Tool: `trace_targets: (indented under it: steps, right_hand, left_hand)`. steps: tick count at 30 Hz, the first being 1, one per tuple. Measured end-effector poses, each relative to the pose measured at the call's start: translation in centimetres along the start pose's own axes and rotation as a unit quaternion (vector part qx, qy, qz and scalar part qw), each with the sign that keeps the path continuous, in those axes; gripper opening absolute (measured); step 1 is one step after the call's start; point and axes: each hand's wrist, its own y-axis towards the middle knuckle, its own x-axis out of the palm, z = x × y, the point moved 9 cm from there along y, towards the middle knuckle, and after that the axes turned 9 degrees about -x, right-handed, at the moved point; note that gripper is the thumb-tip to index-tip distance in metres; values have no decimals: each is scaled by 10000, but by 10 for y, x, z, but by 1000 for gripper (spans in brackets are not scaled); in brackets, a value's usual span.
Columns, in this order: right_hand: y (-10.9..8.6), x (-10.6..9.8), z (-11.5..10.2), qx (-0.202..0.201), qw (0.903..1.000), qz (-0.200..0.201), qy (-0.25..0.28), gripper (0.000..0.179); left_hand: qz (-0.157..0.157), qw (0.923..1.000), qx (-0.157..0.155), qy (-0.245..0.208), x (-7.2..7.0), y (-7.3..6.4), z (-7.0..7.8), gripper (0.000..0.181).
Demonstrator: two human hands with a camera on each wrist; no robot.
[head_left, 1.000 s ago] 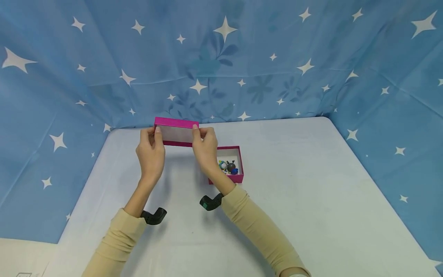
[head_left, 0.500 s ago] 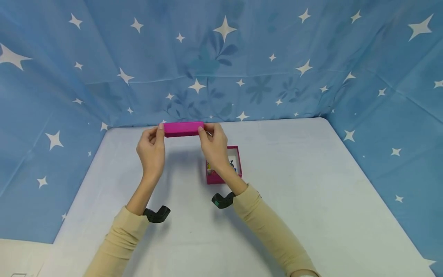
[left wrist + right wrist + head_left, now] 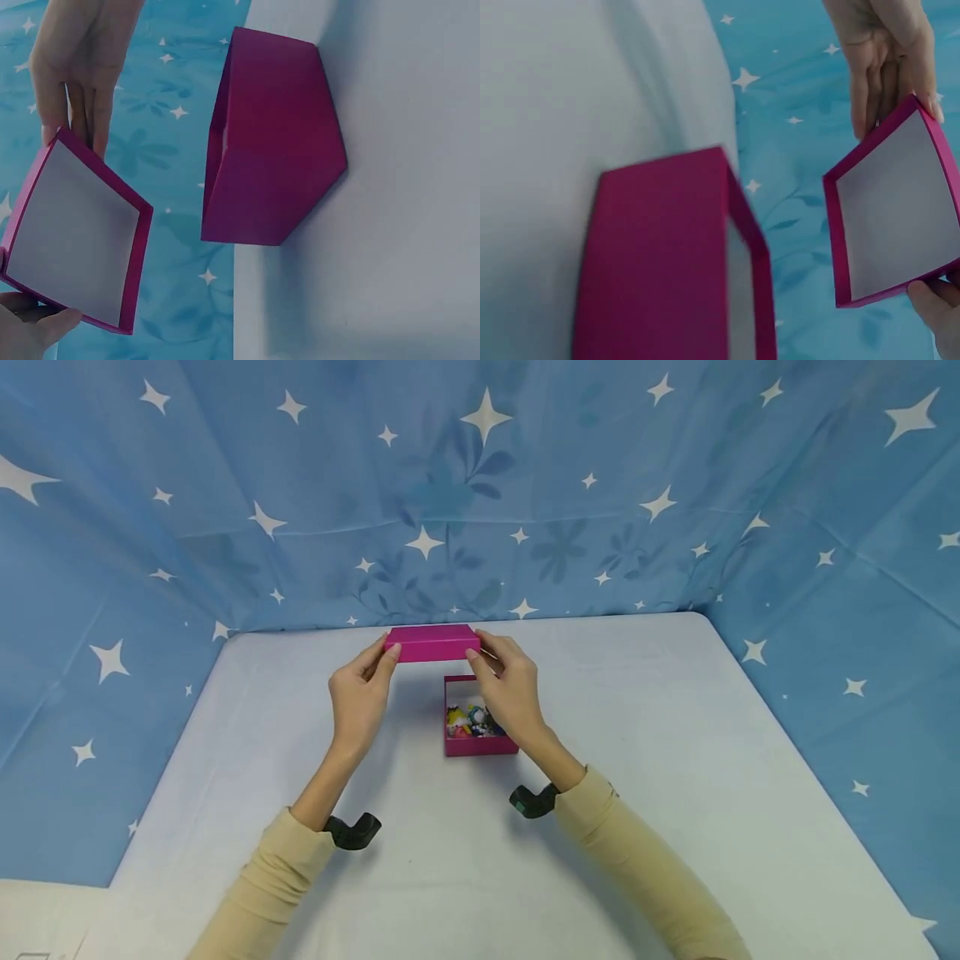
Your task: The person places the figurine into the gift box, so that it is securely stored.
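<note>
My left hand (image 3: 360, 697) and right hand (image 3: 512, 689) pinch opposite ends of a magenta box lid (image 3: 431, 647), thumbs on its near side. The lid is held in the air, hollow side down. Its white inside (image 3: 75, 232) shows in the left wrist view, between the two hands. Below and slightly right of it, a magenta box (image 3: 480, 746) stands uncovered on the table. Inside are several small colourful figurines (image 3: 468, 720); my right hand hides part of them in the head view. Lid and box are apart.
A white-covered table (image 3: 675, 735) spreads around the box. Blue curtains with white stars (image 3: 450, 485) hang behind it and along both sides. Each wrist carries a black camera mount (image 3: 354, 832).
Both hands have carried the lid rightward, from left of the box to above its rear. The lid has turned from showing its white inside to showing its magenta outside.
</note>
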Motion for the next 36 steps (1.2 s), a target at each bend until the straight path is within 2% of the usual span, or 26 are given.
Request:
trace_targets:
  steps: [6,13,22,28,33,36]
  right_hand:
    - [-16,-22,6,-106,9993,-103,-338,39]
    - [-34,-42,14,-98,9995,-142,-265,41]
    - [-56,-46,29,52,9991,-188,-388,41]
    - [-69,-48,35,89,9988,-241,-422,40]
    - [-80,-52,39,190,9994,-259,-157,36]
    - [-85,-53,41,293,9990,-255,-216,35]
  left_hand:
    - [-405,9991,-44,153,20,-14,-8,55]
    - [-929,9952,-278,141,40,-24,-21,56]
    - [-1320,9892,-561,306,50,-32,-43,56]
    - [-1439,9866,-685,363,53,-41,-56,57]
    - [-1570,9843,-792,133,59,-50,-64,59]
    - [-1663,9823,-863,-64,62,-54,-66,59]
